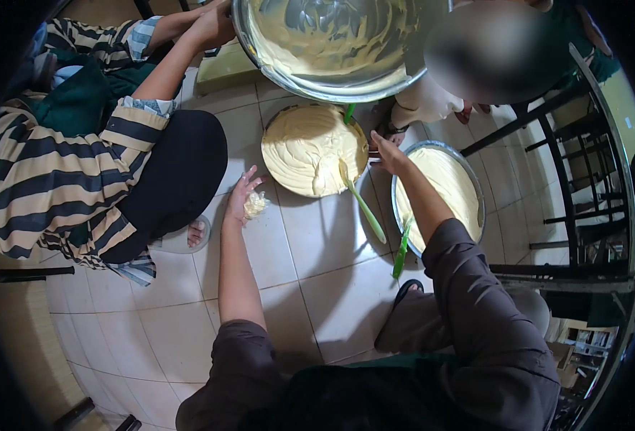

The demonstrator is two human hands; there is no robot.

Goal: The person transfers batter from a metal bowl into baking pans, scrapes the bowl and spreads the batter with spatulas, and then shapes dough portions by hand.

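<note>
Batter [297, 154] lies between the wearer's 2 hands [239, 200] [391, 154].

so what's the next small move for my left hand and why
Perhaps close your left hand gently around the pale clump: it sits right against that hand, yet the fingers look spread rather than wrapped round it. I can't tell whether it rests on the tiled floor.
</note>
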